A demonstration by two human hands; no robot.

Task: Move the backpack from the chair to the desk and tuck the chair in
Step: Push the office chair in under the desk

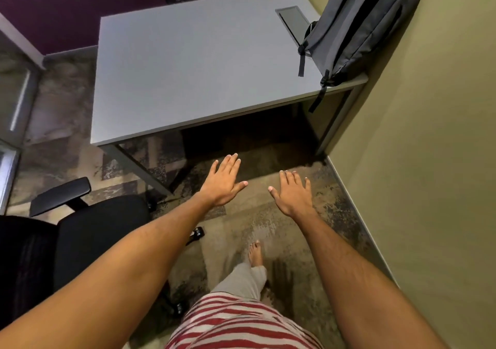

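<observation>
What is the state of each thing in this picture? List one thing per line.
Backpack: upright on desk, leaning against wall.
Desk: bare apart from backpack.
Office chair: seat empty, not tucked in.
Left hand: open, empty.
Right hand: open, empty.

backpack upright on desk, against wall; chair left, untucked; hands empty

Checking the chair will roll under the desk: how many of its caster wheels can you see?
2: one caster right of the chair seat, another nearer the person. Others are probably hidden.
</observation>
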